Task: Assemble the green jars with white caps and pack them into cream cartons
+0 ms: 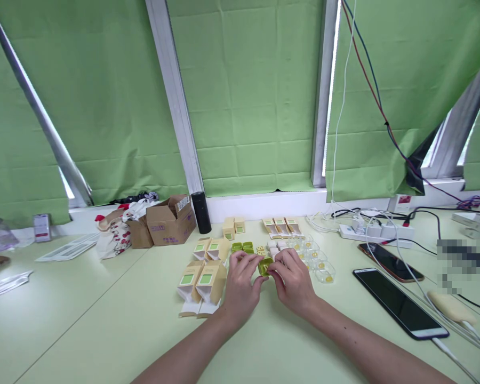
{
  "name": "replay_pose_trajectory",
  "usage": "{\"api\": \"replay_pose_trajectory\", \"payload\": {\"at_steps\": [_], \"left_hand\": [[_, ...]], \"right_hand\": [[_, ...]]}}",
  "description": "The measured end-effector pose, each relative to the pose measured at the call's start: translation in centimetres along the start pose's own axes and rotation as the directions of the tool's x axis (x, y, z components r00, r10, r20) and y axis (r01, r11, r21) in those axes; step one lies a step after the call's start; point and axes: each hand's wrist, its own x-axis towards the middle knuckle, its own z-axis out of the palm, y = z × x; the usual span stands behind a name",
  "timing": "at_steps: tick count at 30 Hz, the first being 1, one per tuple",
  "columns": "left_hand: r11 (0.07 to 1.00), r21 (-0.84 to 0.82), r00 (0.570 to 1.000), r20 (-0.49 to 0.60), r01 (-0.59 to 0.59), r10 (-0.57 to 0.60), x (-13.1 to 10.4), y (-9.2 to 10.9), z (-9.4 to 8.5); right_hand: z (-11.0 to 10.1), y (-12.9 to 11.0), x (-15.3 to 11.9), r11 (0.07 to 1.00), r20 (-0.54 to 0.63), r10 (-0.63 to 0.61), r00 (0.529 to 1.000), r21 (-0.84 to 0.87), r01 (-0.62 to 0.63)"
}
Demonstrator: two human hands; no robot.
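Observation:
Between my two hands, a small olive-green square cup (265,266) is held up over the table. My left hand (242,280) pinches its left side, and my right hand (292,280) has fingers closed on its right side. Just beyond lie more green square cups (242,247), small yellow pieces (260,249) and white pieces (277,245). To the right of my right hand are several clear plastic cups (324,271) with yellow spots at the bottom. Left of my left hand stand open cardboard boxes (211,281) with green labels. My fingers partly cover the held cup.
More small boxes (282,226) stand farther back. A brown carton (170,221), a black cylinder (200,212) and a cloth bag (112,237) are at the back left. On the right lie two phones, the nearer phone (400,301) cabled, plus a power strip (376,234) with tangled wires.

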Motion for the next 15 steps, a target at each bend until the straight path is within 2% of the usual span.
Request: {"api": "replay_pose_trajectory", "payload": {"at_steps": [11, 15], "left_hand": [[0.999, 0.013, 0.999, -0.001, 0.047, -0.047, -0.05, -0.10, 0.08], [0.985, 0.014, 0.985, 0.009, 0.170, -0.170, 0.29, -0.51, -0.30]], "right_hand": [[-0.01, -0.04, 0.02, 1.000, -0.020, -0.012, 1.000, 0.002, 0.012], [-0.05, -0.31, -0.07, 1.000, -0.033, -0.016, 0.999, 0.014, 0.017]]}}
